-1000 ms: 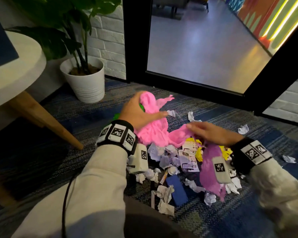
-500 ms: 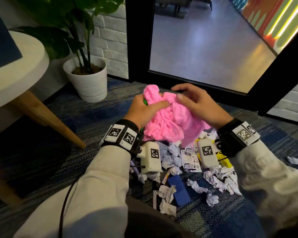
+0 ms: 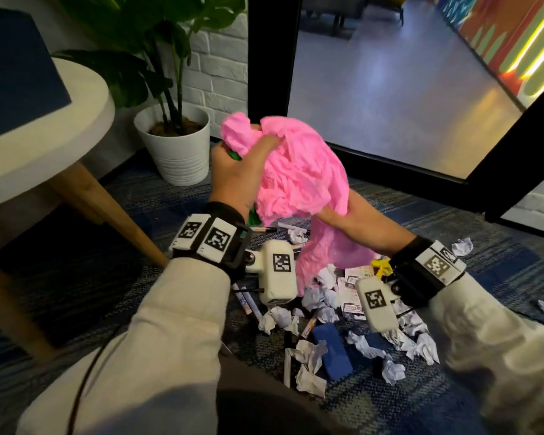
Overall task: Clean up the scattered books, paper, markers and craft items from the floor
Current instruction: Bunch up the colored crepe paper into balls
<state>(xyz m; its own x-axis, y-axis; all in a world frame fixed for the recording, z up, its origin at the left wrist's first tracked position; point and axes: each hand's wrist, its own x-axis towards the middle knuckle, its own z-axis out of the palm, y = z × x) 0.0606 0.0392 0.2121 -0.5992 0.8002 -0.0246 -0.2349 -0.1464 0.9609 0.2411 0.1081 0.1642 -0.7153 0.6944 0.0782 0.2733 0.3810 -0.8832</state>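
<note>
pink paper (image 3: pixel 299 171) raised, gripped between hands (image 3: pixel 236 180) (image 3: pixel 352 219)

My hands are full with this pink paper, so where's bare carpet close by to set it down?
Bare blue carpet lies left of your left sleeve, beside the slanted wooden table leg. Another free strip runs along the black door frame. Below the crumpled pink tissue paper it is crowded: crumpled white paper scraps, markers, a blue rectangular block.
</note>
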